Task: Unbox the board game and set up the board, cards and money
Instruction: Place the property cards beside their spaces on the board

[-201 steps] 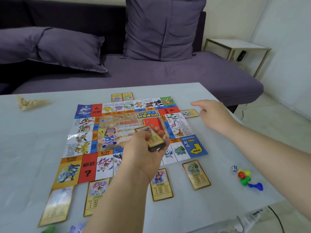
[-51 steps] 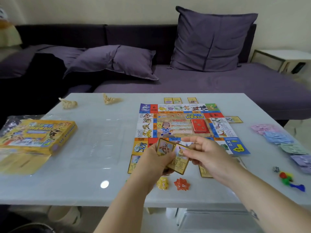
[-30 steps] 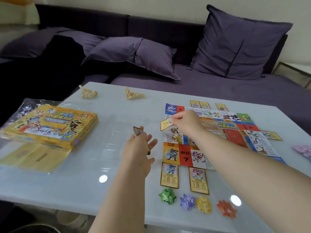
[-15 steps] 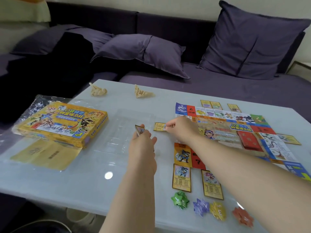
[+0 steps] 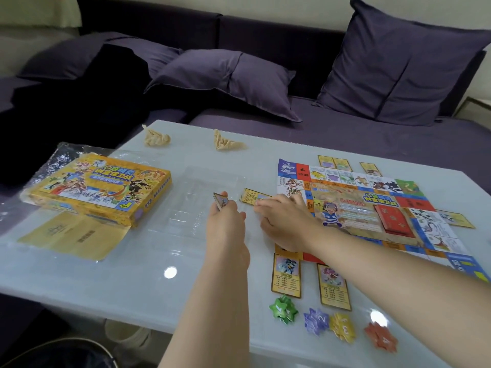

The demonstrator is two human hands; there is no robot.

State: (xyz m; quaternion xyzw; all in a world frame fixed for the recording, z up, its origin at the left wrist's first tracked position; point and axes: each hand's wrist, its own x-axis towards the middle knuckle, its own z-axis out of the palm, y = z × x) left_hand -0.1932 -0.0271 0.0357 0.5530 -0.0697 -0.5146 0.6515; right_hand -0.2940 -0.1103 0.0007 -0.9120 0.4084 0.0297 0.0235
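Observation:
The colourful game board [image 5: 353, 205] lies flat on the right half of the white table [image 5: 132, 274], with a red card deck [image 5: 393, 217] in its middle. My left hand [image 5: 225, 216] grips a small stack of cards [image 5: 220, 201] just left of the board. My right hand [image 5: 281, 219] rests its fingertips on a yellow card [image 5: 251, 195] lying on the table beside the board's left edge. Two yellow cards [image 5: 285, 274] lie below the board, and more sit along its far and right edges.
The yellow game box [image 5: 98, 187] sits on plastic wrap at the left, a yellow paper sheet [image 5: 69, 235] in front of it and a clear plastic tray [image 5: 199, 203] beside it. Green, purple, yellow and orange paper tokens [image 5: 332, 325] lie near the front edge. A purple sofa stands behind.
My right hand carried a yellow card from the stack to the table left of the board and has lowered it flat. My left hand stayed put with the stack. The view shifted left.

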